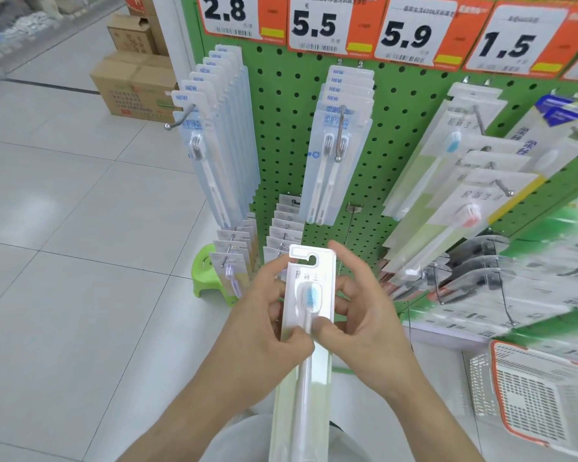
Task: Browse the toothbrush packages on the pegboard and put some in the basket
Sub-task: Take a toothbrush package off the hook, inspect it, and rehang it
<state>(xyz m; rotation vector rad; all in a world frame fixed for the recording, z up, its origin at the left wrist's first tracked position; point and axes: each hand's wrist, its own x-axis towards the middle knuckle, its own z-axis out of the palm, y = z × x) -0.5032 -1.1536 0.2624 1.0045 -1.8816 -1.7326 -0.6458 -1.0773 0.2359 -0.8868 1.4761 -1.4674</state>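
1. White card and clear plastic make up the toothbrush package [309, 295] held upright in front of the person, below the middle of the green pegboard [281, 135].
2. Its brush head has blue bristles and faces the camera; the hang slot is at the top.
3. The left hand [267, 315] grips the package's left edge, thumb pressed on the front and fingers curled behind.
4. The right hand [364, 315] grips the right edge the same way, its thumb touching the front near the brush neck.
5. More toothbrush packages [221, 135] hang in rows on the pegboard's hooks, under price tags [317, 25] reading 2.8, 5.5, 5.9 and 1.5.
6. At lower right sits the basket [541, 401], white mesh with an orange rim, well apart from both hands.
7. Cardboard boxes [134, 85] stand on the tiled floor [64, 228] at upper left, and a green stool [207, 275] sits by the pegboard's foot.
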